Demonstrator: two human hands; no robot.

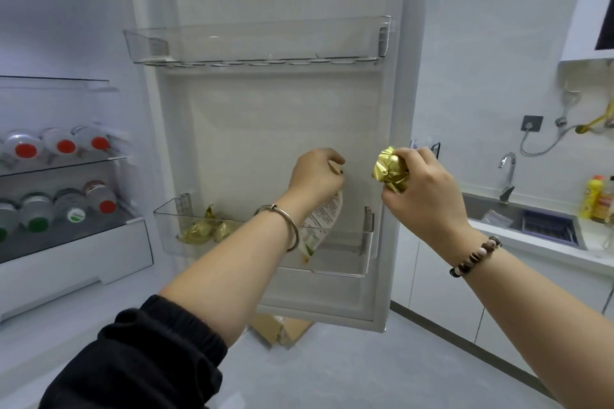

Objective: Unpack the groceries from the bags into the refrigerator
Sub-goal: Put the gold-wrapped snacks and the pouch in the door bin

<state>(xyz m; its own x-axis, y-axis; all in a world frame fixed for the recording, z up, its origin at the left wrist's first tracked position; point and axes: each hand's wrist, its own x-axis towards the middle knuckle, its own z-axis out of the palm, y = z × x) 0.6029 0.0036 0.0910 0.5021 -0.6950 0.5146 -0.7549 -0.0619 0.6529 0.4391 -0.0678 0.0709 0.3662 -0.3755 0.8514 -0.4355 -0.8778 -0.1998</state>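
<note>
Fridge door (265,129) stands open, ctr of frame. L hand (315,173), just left of ctr, has its fingers curled round the top of a white printed pouch (327,216). The pouch hangs down behind the wrist, its bottom end level w/ the lower door bin (345,262); can't tell if it's inside the bin or in front. R hand (422,189), just right of ctr, is clamped on a crumpled gold foil pack (390,171), held by the door's right edge, above the bin & clear of it. More gold foil packs (202,231) lie in the left end of that same bin. Upper door bin (255,40) sits in the top half of frame. Far left: fridge shelves w/ bottles (63,146) lying on their sides, caps facing out, red up top, green, white & red below. Metal bangle (292,226) on L wrist, bead bracelet (475,256) on R wrist, black sleeve (133,359) bunched near the L elbow, bottom left. Right edge: counter (531,241) w/ sink (488,209), tap (507,173) & a yellow bottle (593,197). Flat cardboard (282,330) on the floor under the door's lower edge.
</note>
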